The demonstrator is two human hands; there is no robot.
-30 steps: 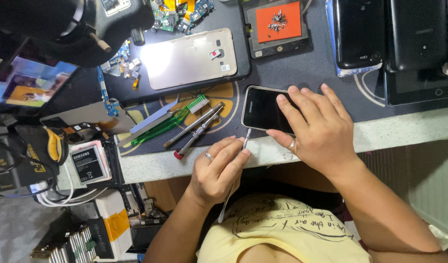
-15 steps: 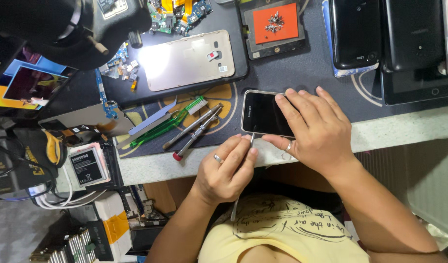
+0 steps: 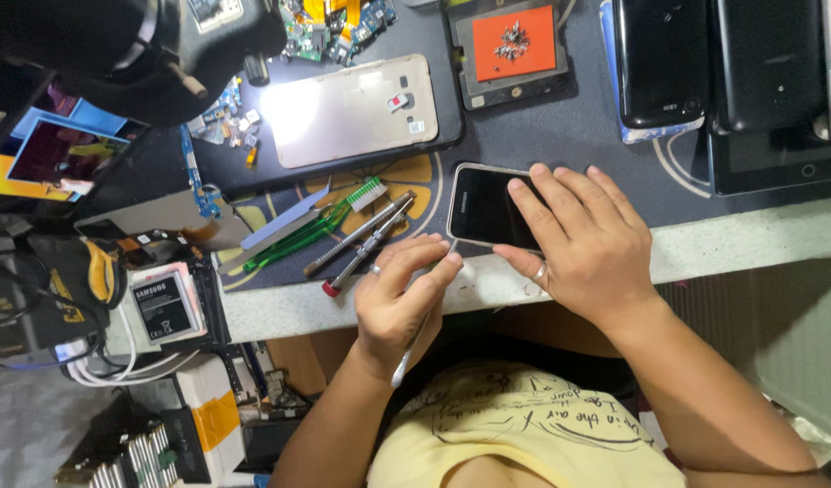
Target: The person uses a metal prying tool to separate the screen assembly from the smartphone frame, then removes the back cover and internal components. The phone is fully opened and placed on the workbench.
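A black smartphone (image 3: 481,206) with a pale frame lies screen up near the front edge of the dark work mat (image 3: 560,136). My right hand (image 3: 587,253) lies flat on its right half and pins it down. My left hand (image 3: 399,303), with a ring on one finger, pinches a thin metal tool (image 3: 414,348). The tool's tip touches the phone's near left corner, and its tail points back toward my yellow shirt.
Left of the phone lie two red-tipped screwdrivers (image 3: 361,242) and a green brush (image 3: 311,230). A gold phone back (image 3: 352,113), an orange screw tray (image 3: 515,43), circuit boards (image 3: 334,23) and two black phones (image 3: 655,59) sit further back. A loose battery (image 3: 162,303) rests at the left, beside the white table edge (image 3: 750,239).
My left hand has moved up and right with the tool, bringing its tip to the phone's corner. My right hand stays pressed on the phone.
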